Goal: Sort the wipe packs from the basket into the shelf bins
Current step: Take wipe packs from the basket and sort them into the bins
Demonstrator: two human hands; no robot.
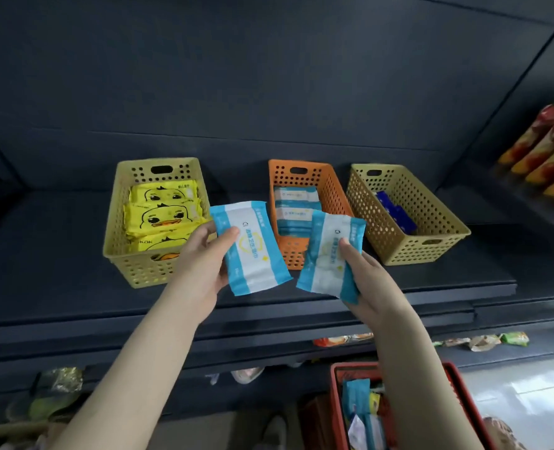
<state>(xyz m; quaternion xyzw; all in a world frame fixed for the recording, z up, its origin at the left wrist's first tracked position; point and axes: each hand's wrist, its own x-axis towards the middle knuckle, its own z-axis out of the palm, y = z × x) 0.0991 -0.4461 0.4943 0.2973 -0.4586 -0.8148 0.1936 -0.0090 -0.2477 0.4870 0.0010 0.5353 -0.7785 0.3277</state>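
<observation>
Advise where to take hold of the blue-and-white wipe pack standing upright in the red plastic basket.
Pinch the blue-and-white wipe pack by its top edge, coming straight down from above. It seems to stand on end in the red plastic basket, top end free, lower part hemmed in by neighbouring packs.

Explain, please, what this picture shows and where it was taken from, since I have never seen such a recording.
There is no machine: a person's bare hands, filmed by a camera worn on the head, looking down. The left hand holds one blue-and-white wipe pack, the right hand a second pack. On the dark shelf stand three perforated plastic bins: a yellow bin with yellow duck-print packs, an orange bin with matching blue-and-white packs, a tan bin with dark blue packs. The red plastic basket sits below right.
</observation>
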